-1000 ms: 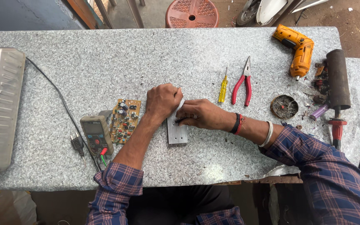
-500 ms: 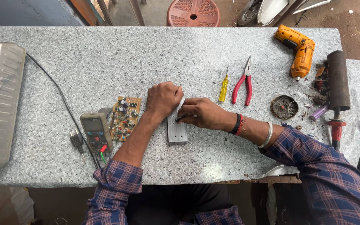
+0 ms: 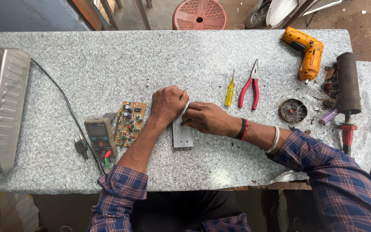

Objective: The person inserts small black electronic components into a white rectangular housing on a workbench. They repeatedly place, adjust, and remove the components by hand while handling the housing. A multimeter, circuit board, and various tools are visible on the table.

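On the speckled grey stone surface (image 3: 108,64), the left hand (image 3: 167,104) and the right hand (image 3: 206,118) meet over a flat grey metal plate (image 3: 182,136) lying near the middle. The left hand is clenched at the plate's far end; the right hand's fingers curl onto the plate, pinching something small and dark that cannot be made out. Just left lie a brown circuit board (image 3: 129,123) and a grey multimeter (image 3: 101,137). To the right lie a yellow screwdriver (image 3: 229,92) and red-handled pliers (image 3: 249,87).
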A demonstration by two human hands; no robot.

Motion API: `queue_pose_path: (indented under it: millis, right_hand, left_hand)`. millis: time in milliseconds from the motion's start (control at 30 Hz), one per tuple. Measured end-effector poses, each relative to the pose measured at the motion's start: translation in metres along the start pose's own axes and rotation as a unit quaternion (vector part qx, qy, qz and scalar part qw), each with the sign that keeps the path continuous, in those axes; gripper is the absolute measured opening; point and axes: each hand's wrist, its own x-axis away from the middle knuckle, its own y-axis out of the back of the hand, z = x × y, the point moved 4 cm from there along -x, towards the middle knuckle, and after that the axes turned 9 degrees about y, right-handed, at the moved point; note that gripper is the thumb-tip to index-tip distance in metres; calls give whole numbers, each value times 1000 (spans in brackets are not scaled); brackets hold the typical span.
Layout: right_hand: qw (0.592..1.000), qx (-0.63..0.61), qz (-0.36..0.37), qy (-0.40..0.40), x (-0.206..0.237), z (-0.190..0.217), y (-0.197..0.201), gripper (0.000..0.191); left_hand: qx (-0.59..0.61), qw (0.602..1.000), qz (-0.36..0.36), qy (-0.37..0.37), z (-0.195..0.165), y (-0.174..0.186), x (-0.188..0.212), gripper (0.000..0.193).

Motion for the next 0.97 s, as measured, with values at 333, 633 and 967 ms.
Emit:
queue_pose_path:
  millis: [333,633,967]
  right_hand:
    - [999,4,-25,26,-3,-2,8,19]
    - [997,37,-9,61,0,6,8,14]
    - [991,6,98,93,27,7,-53,19]
  left_hand:
    - [-12,1000,10,1,3,-7,-4,39]
    - [-13,1000,1,3,0,-9,-8,38]
    - [-21,1000,12,17,1,-9,-6,40]
